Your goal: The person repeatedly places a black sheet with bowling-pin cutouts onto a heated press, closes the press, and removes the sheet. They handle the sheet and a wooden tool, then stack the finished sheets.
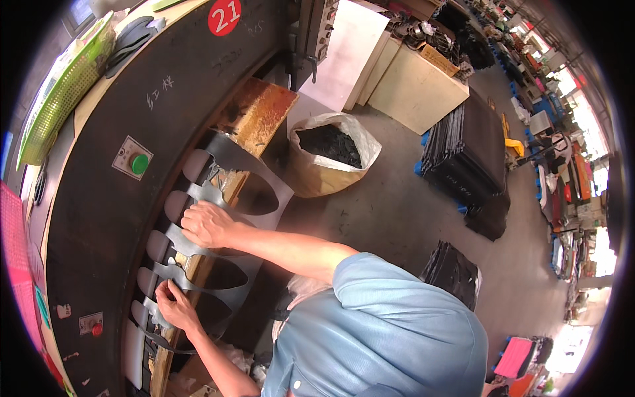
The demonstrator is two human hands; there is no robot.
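Die-cut sheet (187,245), grey, large oval cut-outs: draped over a worn wooden beam (261,122), beside a black machine panel (86,218). Long axis parallel to the beam, upper right to lower left; ovals set crosswise, their ends toward and away from the panel.

Right hand (206,225): fingers curled down against the sheet's webs; grip hidden, cannot tell. Its forearm crosses the sheet, covering part.

Left hand (175,306): at the sheet's lower end, fingers bent, thumb near forefinger; hold cannot be told.

In the way: panel beyond both hands, carrying green push-button (139,164) and red push-button (97,329); beam beneath.

Outward: pale sack (331,182) of black scraps (331,145); off-white cabinet (417,86); stacked black sheets (463,145); green perforated basket (59,106).
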